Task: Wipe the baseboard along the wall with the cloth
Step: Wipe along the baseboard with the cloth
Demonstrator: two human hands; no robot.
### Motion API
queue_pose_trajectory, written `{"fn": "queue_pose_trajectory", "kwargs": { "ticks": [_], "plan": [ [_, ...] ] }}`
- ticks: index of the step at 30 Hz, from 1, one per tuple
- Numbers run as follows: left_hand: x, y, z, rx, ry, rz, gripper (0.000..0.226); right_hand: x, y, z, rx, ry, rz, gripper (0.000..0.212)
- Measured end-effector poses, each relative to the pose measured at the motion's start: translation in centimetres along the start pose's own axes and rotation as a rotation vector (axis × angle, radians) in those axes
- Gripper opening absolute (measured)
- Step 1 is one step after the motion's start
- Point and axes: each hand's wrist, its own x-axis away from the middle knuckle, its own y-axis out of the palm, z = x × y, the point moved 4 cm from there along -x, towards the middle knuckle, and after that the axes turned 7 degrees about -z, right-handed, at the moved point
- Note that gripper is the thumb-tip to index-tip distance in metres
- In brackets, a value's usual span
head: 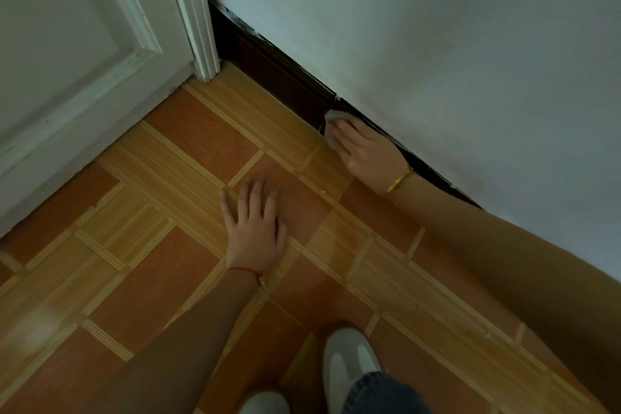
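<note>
Right hand (371, 151): fingers laid fairly straight over a pale cloth (332, 121), pressing it against the dark baseboard (275, 70) at the foot of the white wall (437, 27); gold bracelet (399, 179) at the wrist. Left hand (255, 225): flat, fingers spread, palm down on the orange-and-tan tiled floor (168, 262), holding nothing; red string (245, 270) at the wrist. Also present: white door (67, 44) at the corner, and two grey shoes (347, 366) at the bottom edge.

Dim, flat indoor light with soft focus, wide-angle bending at edges, and a pale lower-left smear.
</note>
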Motion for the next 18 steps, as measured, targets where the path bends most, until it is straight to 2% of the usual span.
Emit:
{"fn": "queue_pose_trajectory", "kwargs": {
  "ticks": [4,9,13,15,18],
  "plan": [
    [0.1,0.0,-0.1,0.033,-0.004,-0.012,0.054,6.1,1.3,1.2,-0.035,0.037,0.024,0.039],
    [0.1,-0.1,-0.2,0.076,-0.017,-0.033,0.053,11.6,2.8,2.1,0.326,-0.096,-0.004,0.039],
    [0.1,-0.2,-0.1,0.073,-0.025,-0.024,0.052,10.9,2.5,1.8,0.390,-0.129,-0.099,0.041],
    [0.2,-0.1,0.0,0.066,-0.042,-0.014,0.052,10.1,4.1,1.9,0.455,-0.178,-0.079,0.037],
    [0.2,0.0,0.4,0.050,-0.052,-0.020,0.053,7.5,4.1,1.9,0.367,-0.092,-0.090,0.040]
  ]
}}
